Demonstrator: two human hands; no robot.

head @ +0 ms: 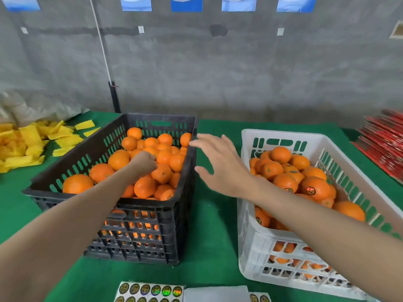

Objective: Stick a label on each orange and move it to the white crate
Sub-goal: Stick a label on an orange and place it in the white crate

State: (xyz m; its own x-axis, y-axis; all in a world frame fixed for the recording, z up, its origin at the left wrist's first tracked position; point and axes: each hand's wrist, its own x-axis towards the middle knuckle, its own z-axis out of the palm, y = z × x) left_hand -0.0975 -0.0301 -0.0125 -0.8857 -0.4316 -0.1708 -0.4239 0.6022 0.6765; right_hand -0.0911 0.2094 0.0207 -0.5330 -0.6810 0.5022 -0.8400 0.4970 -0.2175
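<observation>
Oranges point(118, 160) in black crate point(141, 236), labels point(150, 290) nearby

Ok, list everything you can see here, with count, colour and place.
black crate: one, black, left of centre on the table
oranges: many, orange, filling the black crate
white crate: one, white, on the right
labelled oranges: many, orange, several showing round labels, in the white crate
label sheets: at least two, shiny round labels, near table edge
yellow pieces: a heap, yellow, far left
red stack: one, red, far right
table cover: one, green
posters: five, blue, top of the grey wall
left hand: fingers curled among the oranges
right hand: open, above the gap between the crates
</observation>
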